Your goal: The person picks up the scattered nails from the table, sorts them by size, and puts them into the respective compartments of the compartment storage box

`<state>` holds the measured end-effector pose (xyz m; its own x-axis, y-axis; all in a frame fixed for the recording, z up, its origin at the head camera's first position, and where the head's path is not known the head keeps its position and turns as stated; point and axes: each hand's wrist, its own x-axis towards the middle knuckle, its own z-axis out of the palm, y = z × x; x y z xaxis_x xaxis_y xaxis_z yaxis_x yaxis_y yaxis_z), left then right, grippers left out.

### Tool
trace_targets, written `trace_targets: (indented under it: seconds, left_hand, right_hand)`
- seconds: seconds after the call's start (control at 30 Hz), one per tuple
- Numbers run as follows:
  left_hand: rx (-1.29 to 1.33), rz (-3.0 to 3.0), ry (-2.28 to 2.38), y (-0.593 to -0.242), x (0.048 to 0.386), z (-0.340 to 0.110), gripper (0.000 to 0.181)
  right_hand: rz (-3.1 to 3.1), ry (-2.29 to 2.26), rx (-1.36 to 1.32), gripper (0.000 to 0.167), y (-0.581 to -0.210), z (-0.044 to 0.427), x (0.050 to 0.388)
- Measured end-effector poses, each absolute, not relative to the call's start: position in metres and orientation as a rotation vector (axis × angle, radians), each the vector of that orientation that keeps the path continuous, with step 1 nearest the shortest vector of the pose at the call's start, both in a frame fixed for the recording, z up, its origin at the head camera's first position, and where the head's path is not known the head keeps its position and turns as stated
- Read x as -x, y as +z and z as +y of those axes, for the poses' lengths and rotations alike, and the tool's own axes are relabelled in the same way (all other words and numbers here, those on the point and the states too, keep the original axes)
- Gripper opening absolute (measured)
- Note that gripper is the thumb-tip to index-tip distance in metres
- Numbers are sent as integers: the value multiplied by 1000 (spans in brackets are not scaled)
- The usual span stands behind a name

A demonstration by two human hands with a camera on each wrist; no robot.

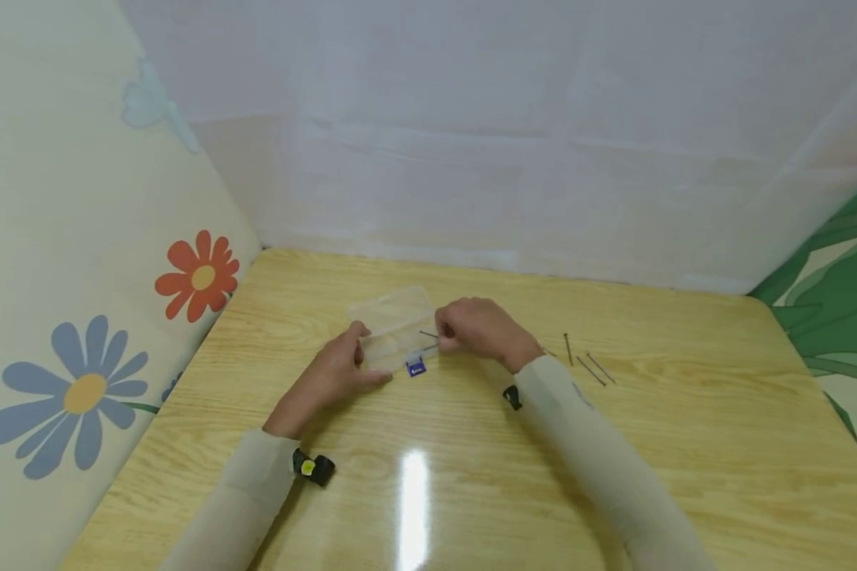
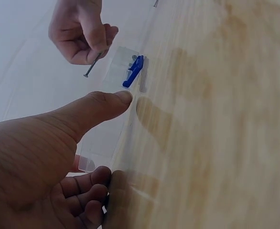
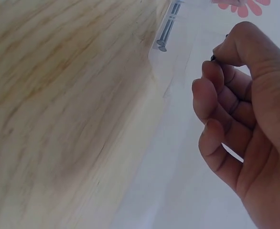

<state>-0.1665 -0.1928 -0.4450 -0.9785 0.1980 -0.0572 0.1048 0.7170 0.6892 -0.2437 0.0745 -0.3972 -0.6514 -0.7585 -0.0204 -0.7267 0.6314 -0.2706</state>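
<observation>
A clear plastic box (image 1: 393, 344) with its lid raised lies on the table, a blue latch (image 1: 416, 367) (image 2: 134, 72) at its front. My left hand (image 1: 332, 371) (image 2: 39, 143) holds the box's left end, thumb along the front side and fingers round the end. Over the right end, my right hand (image 1: 484, 329) (image 2: 77, 31) (image 3: 259, 102) pinches a nail (image 1: 428, 335) (image 2: 92, 66) between thumb and forefinger, its head pointing out to the left. Nails (image 3: 167, 29) lie inside the box in the right wrist view.
Several loose nails (image 1: 567, 349) lie on the wooden table (image 1: 357, 492) to the right of the box, close to my right sleeve (image 1: 586, 428). A pale cloth (image 1: 428, 182) hangs behind the table, and a flower-patterned panel (image 1: 64, 238) stands on the left.
</observation>
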Motion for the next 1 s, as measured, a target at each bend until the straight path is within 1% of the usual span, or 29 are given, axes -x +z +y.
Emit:
trace_targets:
  seconds: [0.23,0.5,0.77,1.0]
  left_hand:
    - [-233,2794,1101,-446,166,-191,70]
    - [-238,2811,1068,-447,168,-188,73]
    - [-237,2810,1056,-446,167,-190,74]
    - [-235,2803,1070,-445,167,-189,72]
  right_hand:
    - [2701,-385,1253,13,-398,73,247]
    - [2741,-466,1226,6,-397,92,244]
    - [2734,-474,1099,5,-396,111,233]
    - [2763,-471,1040,8,-398,131,222]
